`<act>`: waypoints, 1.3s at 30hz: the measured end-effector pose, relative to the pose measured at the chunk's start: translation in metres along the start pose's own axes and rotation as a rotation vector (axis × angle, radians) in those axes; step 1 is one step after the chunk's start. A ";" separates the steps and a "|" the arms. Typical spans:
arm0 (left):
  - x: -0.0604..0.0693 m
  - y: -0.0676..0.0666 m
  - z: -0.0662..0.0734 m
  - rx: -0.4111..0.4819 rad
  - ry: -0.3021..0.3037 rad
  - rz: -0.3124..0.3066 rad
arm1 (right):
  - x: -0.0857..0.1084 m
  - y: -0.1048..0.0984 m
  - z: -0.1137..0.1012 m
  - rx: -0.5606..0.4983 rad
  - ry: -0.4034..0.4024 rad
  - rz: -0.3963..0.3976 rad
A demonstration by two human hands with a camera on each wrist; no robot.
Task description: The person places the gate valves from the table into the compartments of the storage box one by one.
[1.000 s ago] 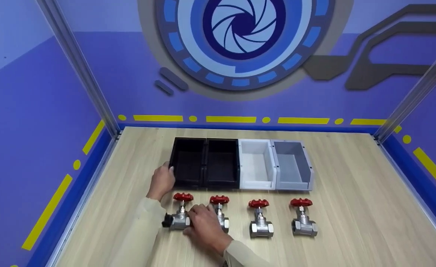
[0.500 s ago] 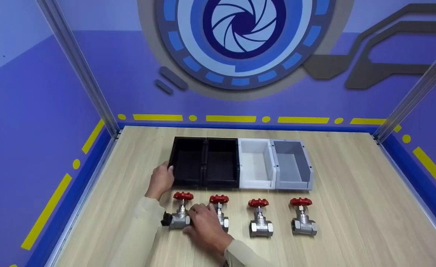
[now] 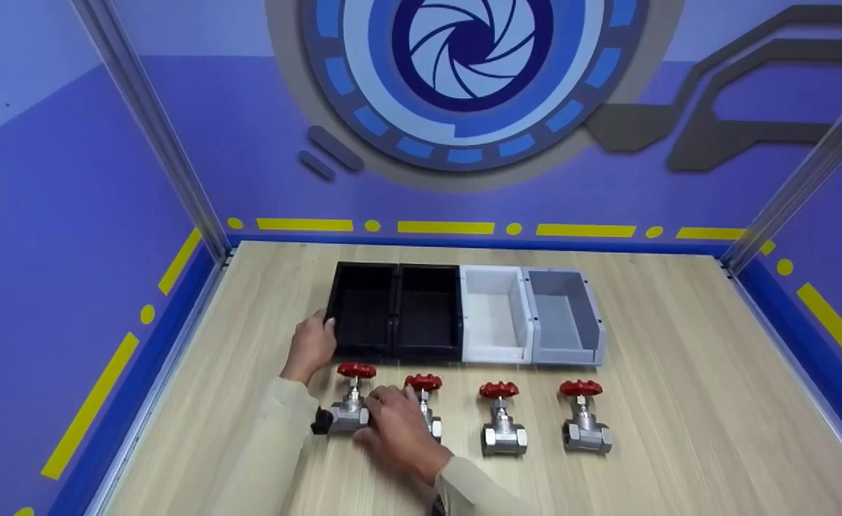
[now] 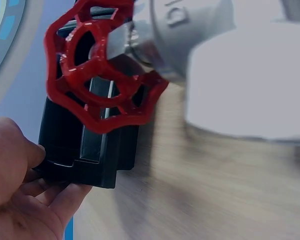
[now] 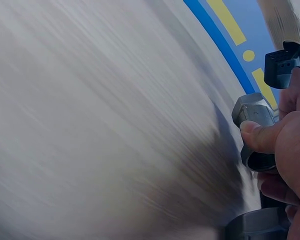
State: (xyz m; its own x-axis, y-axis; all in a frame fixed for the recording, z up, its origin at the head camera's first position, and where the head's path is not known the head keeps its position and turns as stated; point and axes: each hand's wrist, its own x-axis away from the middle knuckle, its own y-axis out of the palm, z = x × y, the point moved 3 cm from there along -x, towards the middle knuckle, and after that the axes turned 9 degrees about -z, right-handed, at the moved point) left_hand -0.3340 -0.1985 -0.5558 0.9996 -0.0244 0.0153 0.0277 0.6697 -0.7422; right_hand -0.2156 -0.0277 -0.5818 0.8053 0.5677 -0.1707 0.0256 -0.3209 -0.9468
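My left hand [image 3: 311, 347] grips the left side wall of the outer black bin [image 3: 363, 352]. In the left wrist view its thumb lies at the rim and its fingers are against the outside. My right hand [image 3: 399, 424] holds the leftmost gate valve [image 3: 350, 416] by the right end of its steel body. That valve's red handwheel [image 4: 97, 70] looms large in the left wrist view. In the right wrist view the thumb presses on the steel body [image 5: 255, 107]. A second valve [image 3: 424, 383] stands just behind the right hand, its body partly hidden.
Joined in a row with the outer bin are another black bin [image 3: 428, 351], a white bin [image 3: 496, 355] and a grey bin [image 3: 565, 357]. Two more valves stand to the right, a nearer one [image 3: 504, 437] and a farther one [image 3: 587, 433]. Printed walls enclose the wooden table [image 3: 714, 401].
The leftmost valve has shifted slightly away from me, toward the bins, with my right hand on it. My left hand keeps its hold on the black bin.
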 end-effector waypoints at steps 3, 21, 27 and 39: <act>0.000 0.000 0.000 -0.018 0.019 0.014 | -0.001 -0.001 0.001 -0.009 0.000 0.000; 0.001 0.000 -0.002 -0.017 0.042 0.046 | -0.008 -0.009 0.005 -0.006 -0.006 0.032; 0.001 -0.001 -0.002 -0.004 0.021 0.030 | -0.010 -0.013 0.007 -0.003 0.002 0.024; 0.003 -0.002 0.001 -0.016 0.043 0.041 | -0.016 -0.023 0.011 -0.035 0.017 0.015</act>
State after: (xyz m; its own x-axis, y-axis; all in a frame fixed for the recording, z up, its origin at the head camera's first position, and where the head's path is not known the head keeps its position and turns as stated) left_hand -0.3310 -0.1989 -0.5540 0.9986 -0.0289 -0.0441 -0.0142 0.6588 -0.7522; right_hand -0.2356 -0.0210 -0.5604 0.8157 0.5499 -0.1796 0.0341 -0.3556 -0.9340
